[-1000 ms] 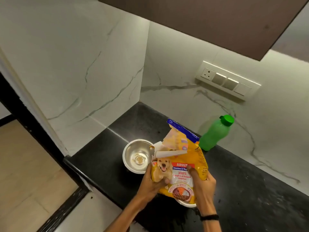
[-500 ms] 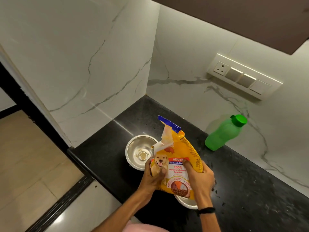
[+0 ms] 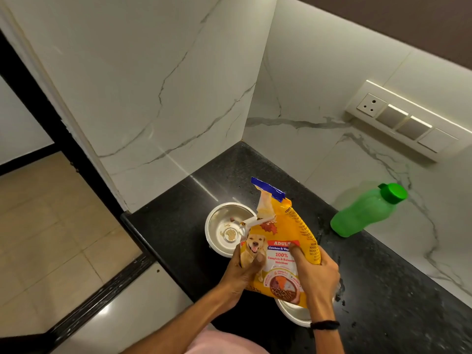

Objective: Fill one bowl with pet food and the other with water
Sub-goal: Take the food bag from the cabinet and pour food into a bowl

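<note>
Both hands are holding a yellow pet food bag (image 3: 283,241) above the black table (image 3: 383,290). The left hand (image 3: 245,270) is gripping the bag's lower left edge, its fingers (image 3: 260,259) pressed against the printed dog picture, while the right hand (image 3: 315,270) is clasping the right side, its fingers (image 3: 297,252) curled and pinching the front panel. The bag is tilting toward the left, its torn top corner hanging over the rim of a steel bowl (image 3: 224,233). A couple of kibble pieces (image 3: 232,219) are lying inside that bowl near its far wall. A second steel bowl (image 3: 293,312) is sitting under the bag, mostly hidden by it and by the right wrist. A green bottle (image 3: 365,210) with its cap on is standing well apart to the right, beside the marble wall (image 3: 319,98).
</note>
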